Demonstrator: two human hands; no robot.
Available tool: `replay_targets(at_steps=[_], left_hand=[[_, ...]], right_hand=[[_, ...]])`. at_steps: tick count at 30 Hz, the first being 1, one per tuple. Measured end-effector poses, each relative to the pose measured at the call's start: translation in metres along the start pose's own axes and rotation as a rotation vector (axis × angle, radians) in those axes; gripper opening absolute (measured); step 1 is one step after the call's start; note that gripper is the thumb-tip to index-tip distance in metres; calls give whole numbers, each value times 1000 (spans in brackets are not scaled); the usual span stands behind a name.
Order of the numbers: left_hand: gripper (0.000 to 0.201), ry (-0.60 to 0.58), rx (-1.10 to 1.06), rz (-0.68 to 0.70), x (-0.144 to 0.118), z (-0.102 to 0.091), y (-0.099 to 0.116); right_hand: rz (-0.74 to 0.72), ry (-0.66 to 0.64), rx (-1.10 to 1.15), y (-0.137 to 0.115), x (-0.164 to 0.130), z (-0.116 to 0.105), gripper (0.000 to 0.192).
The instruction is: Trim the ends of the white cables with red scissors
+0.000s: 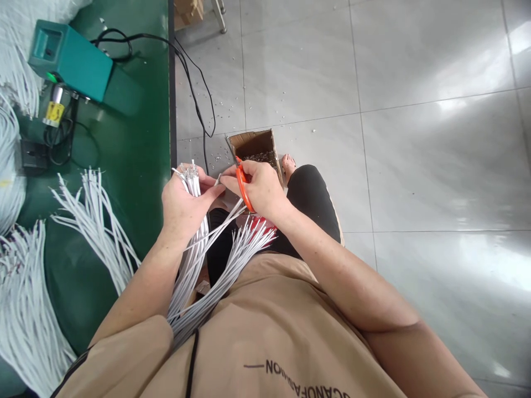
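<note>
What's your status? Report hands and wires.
Left hand grips white wire bundle. Right hand holds orange scissors at one wire end. Cardboard box below.

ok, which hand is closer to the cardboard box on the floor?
Right. The right hand, holding the orange scissors, sits just below the cardboard box. The left hand, gripping the white cable bundle, is farther off to the left.

Person, seen from above: short-sleeved tan T-shirt (265, 331) with dark printed lettering and a short dash across the chest at 6 o'clock; thin black cord (193, 359) running down the shirt front; black trousers (311, 193) at centre; both forearms bare; one bare foot (287, 164) toward 12 o'clock.
</note>
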State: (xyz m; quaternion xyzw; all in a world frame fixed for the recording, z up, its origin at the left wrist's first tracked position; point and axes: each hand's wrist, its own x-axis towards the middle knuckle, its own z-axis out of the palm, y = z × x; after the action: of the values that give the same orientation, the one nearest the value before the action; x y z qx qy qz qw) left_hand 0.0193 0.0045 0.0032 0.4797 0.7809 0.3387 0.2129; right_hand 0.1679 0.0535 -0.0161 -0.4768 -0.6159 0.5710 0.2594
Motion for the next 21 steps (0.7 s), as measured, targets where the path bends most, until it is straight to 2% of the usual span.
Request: replay_targets(at_steps=[3,13,19,21], left_hand=[[34,2,21,3,-1,-1,3],[35,15,42,16,-2,1,2],[32,11,43,-1,-2,0,5],[26,5,29,9,0,-1,1]], right_hand=[[29,-4,193,-4,2,5,21],[233,36,624,-6,-3,17,12],[274,63,728,-6,-6,19,3],[263,47,765,-5,-6,19,9]])
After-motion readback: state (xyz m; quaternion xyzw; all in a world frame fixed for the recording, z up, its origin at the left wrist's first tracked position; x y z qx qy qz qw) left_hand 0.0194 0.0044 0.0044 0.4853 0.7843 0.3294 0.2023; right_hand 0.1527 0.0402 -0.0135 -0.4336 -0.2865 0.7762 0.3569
